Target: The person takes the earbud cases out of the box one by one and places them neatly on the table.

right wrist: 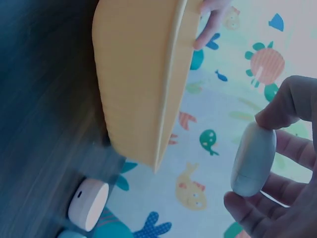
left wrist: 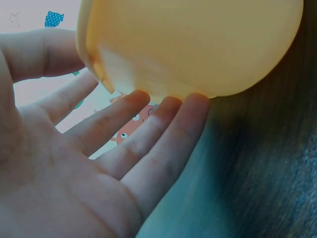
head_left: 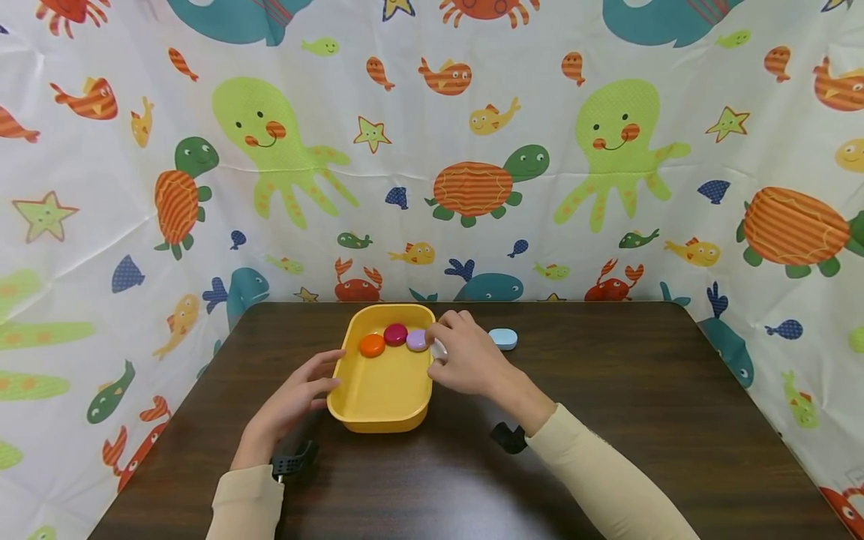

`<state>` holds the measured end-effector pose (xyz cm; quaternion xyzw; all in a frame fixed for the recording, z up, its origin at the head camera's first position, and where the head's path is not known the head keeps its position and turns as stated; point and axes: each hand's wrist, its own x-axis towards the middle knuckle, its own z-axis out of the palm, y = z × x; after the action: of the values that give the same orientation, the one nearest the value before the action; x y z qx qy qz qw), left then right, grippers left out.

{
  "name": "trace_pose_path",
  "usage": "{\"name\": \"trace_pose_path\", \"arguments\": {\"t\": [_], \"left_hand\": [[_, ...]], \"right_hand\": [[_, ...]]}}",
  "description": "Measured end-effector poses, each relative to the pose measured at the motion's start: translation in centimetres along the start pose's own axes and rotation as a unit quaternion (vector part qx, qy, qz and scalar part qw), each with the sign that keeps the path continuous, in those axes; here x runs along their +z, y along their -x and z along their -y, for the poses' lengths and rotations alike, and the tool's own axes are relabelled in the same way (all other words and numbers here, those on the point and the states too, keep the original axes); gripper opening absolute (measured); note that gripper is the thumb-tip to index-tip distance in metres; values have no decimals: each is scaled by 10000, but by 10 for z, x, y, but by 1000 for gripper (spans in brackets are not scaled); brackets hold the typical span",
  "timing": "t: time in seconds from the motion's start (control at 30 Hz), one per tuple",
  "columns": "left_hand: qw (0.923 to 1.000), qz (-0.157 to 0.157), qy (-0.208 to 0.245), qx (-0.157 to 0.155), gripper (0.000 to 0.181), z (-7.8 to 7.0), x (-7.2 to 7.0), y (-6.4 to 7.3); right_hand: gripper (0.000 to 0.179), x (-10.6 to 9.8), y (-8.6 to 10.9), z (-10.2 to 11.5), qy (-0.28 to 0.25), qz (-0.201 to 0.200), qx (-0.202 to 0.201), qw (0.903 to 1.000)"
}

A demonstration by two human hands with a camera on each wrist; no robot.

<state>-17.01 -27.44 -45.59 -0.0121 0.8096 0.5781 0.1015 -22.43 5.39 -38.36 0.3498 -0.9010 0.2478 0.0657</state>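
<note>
My right hand is over the right rim of a yellow plastic bin. Between thumb and fingertips it pinches a small white oval case with a thin seam, like an earbud case. My left hand rests its nearly straight fingertips against the bin's left outer wall. Inside, toward the far end, lie an orange case, a magenta case and a lilac case, side by side. The lilac one is partly covered by my right hand in the head view.
A light blue case lies on the dark wooden table right of the bin. Close to it in the right wrist view stands a pale case with a dark slot. A sea-animal cloth hangs behind the table.
</note>
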Motion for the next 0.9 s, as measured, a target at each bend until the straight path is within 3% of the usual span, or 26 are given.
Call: {"name": "trace_pose_path", "arguments": {"t": [0.53, 0.9], "left_hand": [[10000, -26, 4, -58, 62, -2, 1, -1], [9999, -62, -52, -74, 64, -1, 1, 0]], "right_hand": [[22, -11, -4, -28, 368, -501, -64, 9980], [22, -20, -9, -45, 527, -498, 228, 9971]]}}
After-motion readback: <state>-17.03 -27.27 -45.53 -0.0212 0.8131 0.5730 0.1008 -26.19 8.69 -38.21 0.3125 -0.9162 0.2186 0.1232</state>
